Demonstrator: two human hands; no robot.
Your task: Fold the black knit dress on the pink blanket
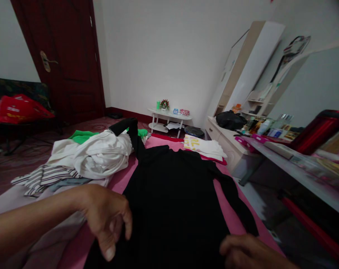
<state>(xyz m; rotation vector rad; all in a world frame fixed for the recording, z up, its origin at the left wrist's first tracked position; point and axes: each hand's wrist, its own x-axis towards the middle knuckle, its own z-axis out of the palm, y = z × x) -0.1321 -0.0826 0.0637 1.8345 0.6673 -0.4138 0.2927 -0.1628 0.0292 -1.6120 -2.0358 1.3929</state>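
A black garment lies spread flat on a pink bedcover, one sleeve reaching up over a heap of clothes. My left hand hovers over the garment's lower left edge, fingers loosely curled and apart, holding nothing. At the bottom of the view my right hand rests on the garment's lower right part with its fingers bent under; whether it grips the cloth is hidden.
A heap of white, green and striped clothes lies at the left. A folded white shirt with yellow print sits at the bed's far end. A low white table, a cluttered dresser, a desk and a dark red door surround the bed.
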